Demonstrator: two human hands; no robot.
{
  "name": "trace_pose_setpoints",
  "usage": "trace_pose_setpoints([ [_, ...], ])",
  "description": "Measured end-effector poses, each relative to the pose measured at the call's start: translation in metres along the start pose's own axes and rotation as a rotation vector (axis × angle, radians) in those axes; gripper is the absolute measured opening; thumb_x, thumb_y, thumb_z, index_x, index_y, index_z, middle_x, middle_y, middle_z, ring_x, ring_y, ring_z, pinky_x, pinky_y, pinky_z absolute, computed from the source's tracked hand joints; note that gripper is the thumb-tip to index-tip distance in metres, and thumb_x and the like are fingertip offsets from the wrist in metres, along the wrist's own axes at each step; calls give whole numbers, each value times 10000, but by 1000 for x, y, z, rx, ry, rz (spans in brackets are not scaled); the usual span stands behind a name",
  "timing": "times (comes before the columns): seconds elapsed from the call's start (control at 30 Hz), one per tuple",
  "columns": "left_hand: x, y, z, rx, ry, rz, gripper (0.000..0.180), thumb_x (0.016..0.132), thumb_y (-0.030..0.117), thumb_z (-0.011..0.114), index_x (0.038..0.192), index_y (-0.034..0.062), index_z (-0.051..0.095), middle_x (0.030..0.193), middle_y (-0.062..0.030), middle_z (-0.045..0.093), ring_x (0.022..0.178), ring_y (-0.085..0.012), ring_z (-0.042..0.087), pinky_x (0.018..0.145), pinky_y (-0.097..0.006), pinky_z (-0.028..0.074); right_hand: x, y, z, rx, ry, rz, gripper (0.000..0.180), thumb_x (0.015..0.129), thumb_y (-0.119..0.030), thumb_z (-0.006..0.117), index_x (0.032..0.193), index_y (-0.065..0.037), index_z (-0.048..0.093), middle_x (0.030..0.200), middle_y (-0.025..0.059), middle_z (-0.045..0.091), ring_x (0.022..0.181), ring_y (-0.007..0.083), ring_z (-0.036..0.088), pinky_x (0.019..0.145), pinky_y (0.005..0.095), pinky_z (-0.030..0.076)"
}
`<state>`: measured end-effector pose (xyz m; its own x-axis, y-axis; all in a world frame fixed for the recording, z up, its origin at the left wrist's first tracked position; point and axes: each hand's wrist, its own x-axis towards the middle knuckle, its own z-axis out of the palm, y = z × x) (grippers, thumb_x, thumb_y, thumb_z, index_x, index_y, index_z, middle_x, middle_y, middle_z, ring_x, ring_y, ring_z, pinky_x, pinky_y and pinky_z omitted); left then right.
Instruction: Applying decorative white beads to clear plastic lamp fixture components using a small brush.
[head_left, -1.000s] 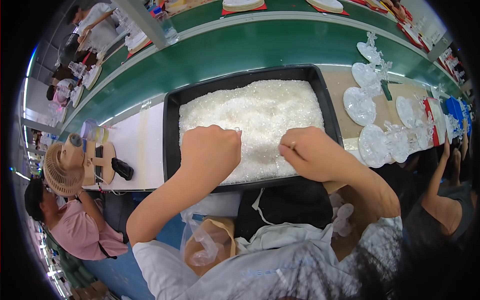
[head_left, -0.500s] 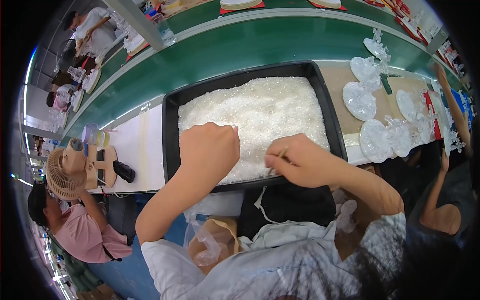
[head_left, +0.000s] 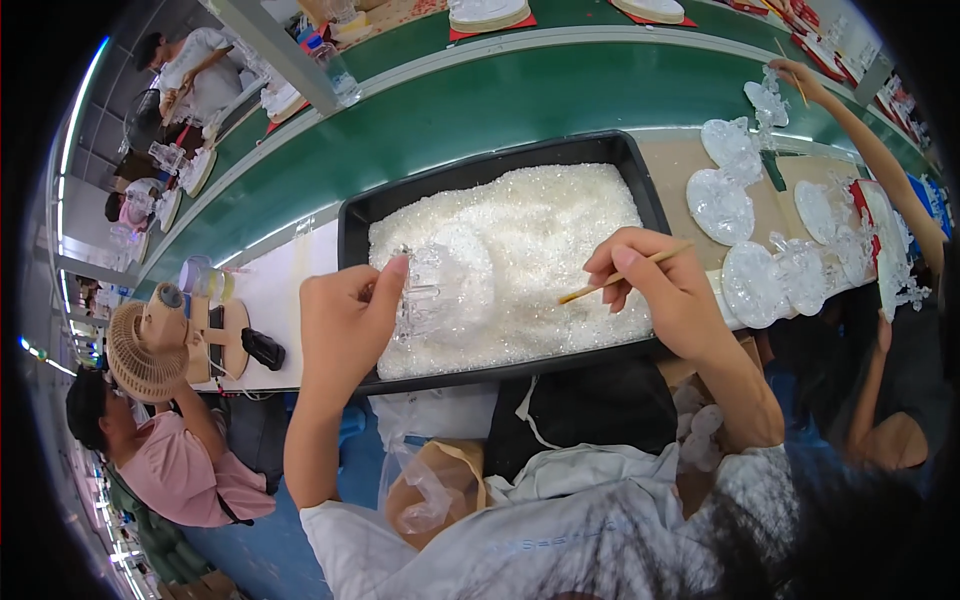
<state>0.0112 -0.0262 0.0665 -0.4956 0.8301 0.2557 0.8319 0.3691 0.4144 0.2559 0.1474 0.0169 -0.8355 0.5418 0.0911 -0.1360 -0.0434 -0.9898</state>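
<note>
My left hand (head_left: 345,325) is closed, pinching a clear plastic ornament (head_left: 428,290) between thumb and fingers. The ornament has a round base (head_left: 465,270) covered in white grains and is held over the left part of a black tray (head_left: 652,195). White glittery granules (head_left: 560,215) fill that tray. In my right hand (head_left: 660,290), a thin paintbrush (head_left: 585,294) is gripped like a pen. Its brown tip points left, over the granules, apart from the ornament.
Several clear, white-based ornaments (head_left: 722,205) lie on cardboard at the right. A co-worker's arm (head_left: 900,185) reaches in there with a thin stick. Beyond the tray runs a green conveyor belt (head_left: 430,150). A beige fan (head_left: 150,345) and a black object (head_left: 263,350) are at left.
My left hand has turned and moved left, bringing the clear ornament into sight. My right hand has moved right and up, and the brush now points left. The co-worker's arm at right reaches farther over.
</note>
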Motion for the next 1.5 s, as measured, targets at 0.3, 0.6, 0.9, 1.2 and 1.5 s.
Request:
trace_pose_setpoints([
  [0.3,-11,-11,-9,49,-238,121,272,871,216,697,770,-30,644,574,-184,571,493,-302,560,493,-350,415,2,-4,16,-193,17,27,302,1023,-193,438,1033,23,649,898,52,651,763,99,583,664,252,485],
  [0.6,-23,8,-5,177,-263,350,240,836,199,715,699,37,602,547,-167,539,521,-368,566,464,-423,411,-5,-3,6,-101,-43,55,273,1016,-173,442,1069,5,642,935,80,683,763,118,613,657,246,502],
  [0.9,-31,9,9,246,-3,494,146,822,137,718,783,49,608,536,-126,534,489,-322,551,441,-398,404,-5,-4,-8,-208,-24,13,295,1008,-169,429,1055,23,649,983,101,701,877,140,644,759,272,500],
  [1.2,-32,6,23,-754,-64,-116,305,964,252,626,823,-18,643,515,17,487,444,-56,448,421,-236,341,31,11,5,-217,58,-239,420,897,-10,380,1252,72,586,1270,154,627,1152,247,596,1007,349,442],
  [1.5,-21,0,37,-770,-2,-136,299,956,244,645,796,-9,631,564,30,507,487,-31,450,455,-205,325,53,17,21,-396,-27,-162,472,870,29,359,1299,68,550,1252,182,633,1174,241,592,1024,350,441],
])
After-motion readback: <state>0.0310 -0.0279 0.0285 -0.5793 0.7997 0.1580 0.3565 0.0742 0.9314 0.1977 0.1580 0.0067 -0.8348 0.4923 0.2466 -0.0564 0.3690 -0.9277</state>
